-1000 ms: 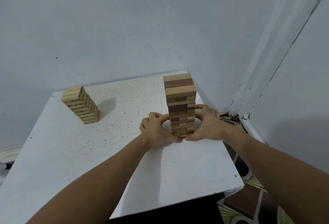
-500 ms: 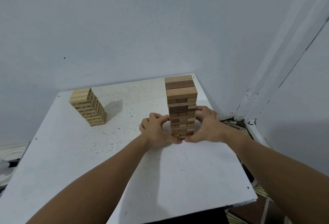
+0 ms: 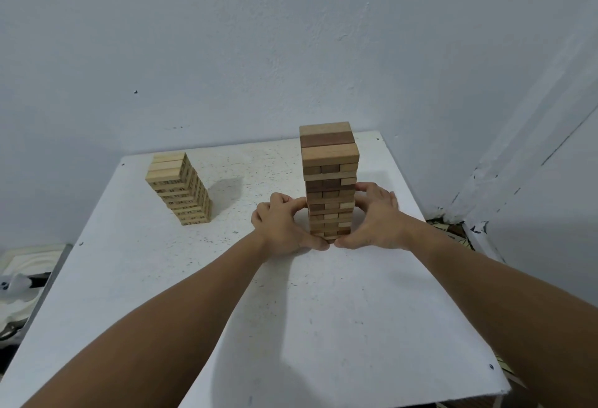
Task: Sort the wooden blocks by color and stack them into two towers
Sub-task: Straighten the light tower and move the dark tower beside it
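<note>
Squaring up the taller tower (image 3: 329, 181) looks to be the step in hand: the left hand (image 3: 284, 228) and the right hand (image 3: 377, 219) flank its lower half on the white surface (image 3: 323, 310), one on each side. The left grip is curled, fingertips touching the tower's left face and the thumb lying at its foot; the right grip is more spread, fingers wrapped toward the far right side and the thumb meeting the base from the front. Both grasp the stack itself, with no single block pinched free. This tower stands toward the far right of the surface and mixes mid-brown and dark reddish blocks, with a dark block second from the top between two lighter ones. The pale tower (image 3: 181, 190), shorter and all light wood, stands well apart toward the far left, upright and untouched. No loose blocks lie anywhere on the surface, so the sorting appears essentially finished and only tidying remains. The next move calls for gentle, even pressure from both sides to bring the courses flush, then a slow, straight release, since a sideways drag could tip so tall and narrow a stack. Dark marks run along the side faces of the pale blocks and may be printed writing, but they are too small to read; no brand or label can be made out on the brown tower, the surface or the wall (image 3: 291, 51).
</note>
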Motion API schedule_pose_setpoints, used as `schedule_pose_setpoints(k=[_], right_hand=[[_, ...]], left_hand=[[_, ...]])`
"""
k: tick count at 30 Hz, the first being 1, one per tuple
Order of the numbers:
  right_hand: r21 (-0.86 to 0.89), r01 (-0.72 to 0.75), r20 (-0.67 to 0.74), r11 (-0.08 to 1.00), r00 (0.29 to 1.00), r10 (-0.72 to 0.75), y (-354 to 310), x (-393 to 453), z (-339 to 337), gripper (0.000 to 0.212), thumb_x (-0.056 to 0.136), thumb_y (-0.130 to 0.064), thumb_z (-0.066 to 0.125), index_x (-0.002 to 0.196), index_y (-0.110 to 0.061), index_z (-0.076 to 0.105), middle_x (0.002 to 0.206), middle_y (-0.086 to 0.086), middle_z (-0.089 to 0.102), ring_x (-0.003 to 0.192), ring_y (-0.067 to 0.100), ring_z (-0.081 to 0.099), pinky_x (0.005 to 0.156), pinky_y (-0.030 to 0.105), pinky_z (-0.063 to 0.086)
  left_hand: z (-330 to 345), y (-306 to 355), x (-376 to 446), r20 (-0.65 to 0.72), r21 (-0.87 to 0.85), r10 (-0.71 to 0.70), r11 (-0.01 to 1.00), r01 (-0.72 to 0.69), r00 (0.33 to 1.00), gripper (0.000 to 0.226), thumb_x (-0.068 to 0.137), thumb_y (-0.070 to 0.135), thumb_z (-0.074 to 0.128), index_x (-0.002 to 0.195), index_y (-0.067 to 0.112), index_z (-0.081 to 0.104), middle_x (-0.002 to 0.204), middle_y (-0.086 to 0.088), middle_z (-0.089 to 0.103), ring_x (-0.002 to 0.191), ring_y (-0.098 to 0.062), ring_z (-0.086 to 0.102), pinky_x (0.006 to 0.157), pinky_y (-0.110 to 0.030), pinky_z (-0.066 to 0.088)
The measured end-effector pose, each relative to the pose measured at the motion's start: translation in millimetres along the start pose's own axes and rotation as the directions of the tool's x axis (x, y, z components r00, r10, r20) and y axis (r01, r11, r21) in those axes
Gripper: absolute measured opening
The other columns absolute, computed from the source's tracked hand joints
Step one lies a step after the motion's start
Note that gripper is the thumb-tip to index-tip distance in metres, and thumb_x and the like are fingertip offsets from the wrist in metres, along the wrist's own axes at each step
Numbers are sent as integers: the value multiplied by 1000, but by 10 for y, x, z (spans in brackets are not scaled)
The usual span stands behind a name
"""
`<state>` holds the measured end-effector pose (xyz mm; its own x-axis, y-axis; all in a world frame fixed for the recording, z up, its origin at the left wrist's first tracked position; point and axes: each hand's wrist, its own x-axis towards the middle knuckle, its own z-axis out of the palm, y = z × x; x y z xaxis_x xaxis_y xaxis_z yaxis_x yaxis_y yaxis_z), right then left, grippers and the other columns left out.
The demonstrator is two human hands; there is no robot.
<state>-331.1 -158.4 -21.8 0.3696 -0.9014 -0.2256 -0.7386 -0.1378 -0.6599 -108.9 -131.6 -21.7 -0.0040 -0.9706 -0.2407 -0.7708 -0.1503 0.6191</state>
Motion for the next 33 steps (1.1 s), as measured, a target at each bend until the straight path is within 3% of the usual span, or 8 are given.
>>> schedule_pose_setpoints(k=[4,13,18,24,33], right_hand=[[-21,2,-8,1000,1000,-2,-61,157,18,67,64,-49,90,122,-53,57,149,-17,20,141,5,6,126,53,1],[-44,-27,-39,999,999,25,-166,474,39,76,63,-49,91,129,-49,55,150,-16,20,146,16,8,127,52,3],[-67,-32,-40,997,999,29,-237,596,36,80,65,-48,92,132,-47,50,153,-12,20,151,20,6,127,51,-7],[-50,-34,-34,998,999,32,-263,628,24,73,66,-46,92,115,-53,39,154,-10,21,151,19,6,127,51,-5],[-66,-17,-34,998,999,14,-260,626,40,73,68,-46,91,116,-55,38,156,-9,19,152,21,3,127,51,-8]], left_hand=[[-85,-68,93,-2,-26,4,1000,-4,1000,63,51,57,93,106,62,62,118,13,33,117,-19,23,115,-42,29],[-270,-157,325,12,-27,9,1000,-9,1000,56,50,57,94,90,70,57,117,14,36,120,-19,24,113,-37,24],[-352,-194,443,25,-14,-4,1000,4,1000,56,50,58,94,84,73,52,117,14,38,120,-18,26,116,-42,25],[-358,-236,512,26,-18,-10,1000,10,1000,58,52,60,93,90,71,52,119,13,38,123,-19,25,117,-45,26],[-334,-268,516,19,-11,-9,1000,9,1000,66,56,58,93,110,63,56,122,10,37,125,-18,22,120,-47,23]])
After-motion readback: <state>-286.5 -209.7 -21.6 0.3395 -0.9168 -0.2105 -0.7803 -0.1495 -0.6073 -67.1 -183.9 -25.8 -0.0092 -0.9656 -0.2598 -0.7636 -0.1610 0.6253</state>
